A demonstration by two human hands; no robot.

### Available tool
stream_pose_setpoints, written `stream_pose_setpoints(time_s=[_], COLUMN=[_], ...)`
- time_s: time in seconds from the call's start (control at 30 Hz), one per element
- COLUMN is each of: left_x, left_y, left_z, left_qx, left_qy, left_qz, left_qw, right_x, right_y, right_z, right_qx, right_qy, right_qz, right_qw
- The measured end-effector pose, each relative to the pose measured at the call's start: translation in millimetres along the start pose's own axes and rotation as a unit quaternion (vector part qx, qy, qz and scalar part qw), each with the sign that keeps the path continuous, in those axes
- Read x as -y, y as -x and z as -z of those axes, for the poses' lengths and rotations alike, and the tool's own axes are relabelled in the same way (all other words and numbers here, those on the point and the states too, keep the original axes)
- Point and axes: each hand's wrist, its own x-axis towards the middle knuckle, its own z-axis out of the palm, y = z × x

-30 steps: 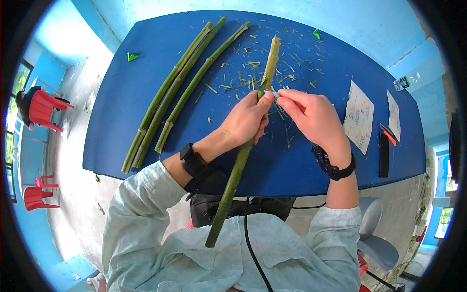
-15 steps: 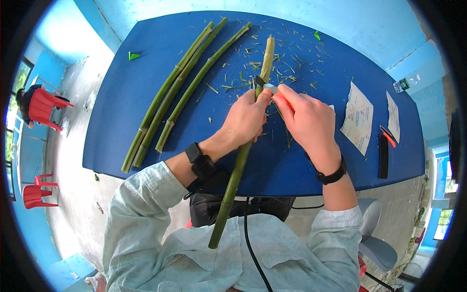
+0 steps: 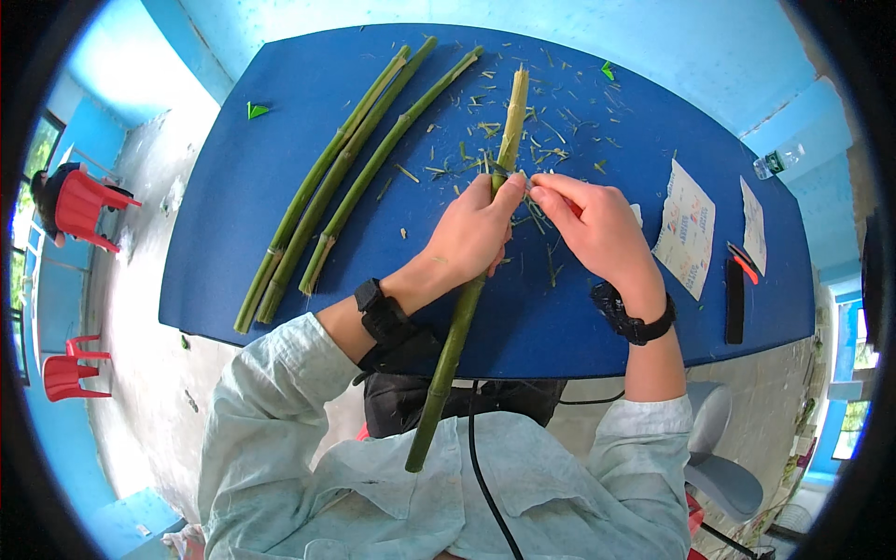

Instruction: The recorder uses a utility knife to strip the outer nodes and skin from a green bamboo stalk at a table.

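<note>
Light blue walls point(image 3: 709, 42) enclosed the room, and a blue table point(image 3: 579, 327) stood before the person. Nearest lay the green end of a thick stalk point(image 3: 443, 373), overhanging the table's near edge. Its long axis ran away from the body, slanting slightly right, so the pale, peeled end pointed at the far edge. The left hand point(image 3: 471, 227) was the nearer to it, closed firmly round the stem just below the peeled part. The right hand point(image 3: 597, 224) sat just right of the stalk, fingers pinched on a small blade point(image 3: 501, 171) that crossed it (the handle was mostly hidden). Left of the hands, three green stalks point(image 3: 371, 171) slanted from the near-left edge toward the far one; shavings point(image 3: 490, 129) littered the far middle. Toward the right edge lay a torn sheet point(image 3: 686, 229). Beyond the table, at far left, stood red chairs point(image 3: 89, 210).
</note>
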Motion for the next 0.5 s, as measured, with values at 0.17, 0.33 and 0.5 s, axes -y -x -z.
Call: stream_pose_setpoints(time_s=[0.17, 0.33, 0.5], left_x=[1, 0, -6], left_y=[-1, -1, 0], left_z=[1, 0, -2], left_qx=[-0.010, -0.028, -0.039], left_qy=[-0.029, -0.019, -0.018], left_qz=[0.007, 0.008, 0.012], left_qw=[0.999, 0.999, 0.999], right_x=[11, 13, 12], right_y=[4, 2, 0], right_z=[-5, -13, -21], right_qx=[-0.041, -0.070, -0.137], right_qy=[0.108, 0.199, 0.237], right_qz=[0.039, 0.077, 0.058], right_qw=[0.993, 0.974, 0.960])
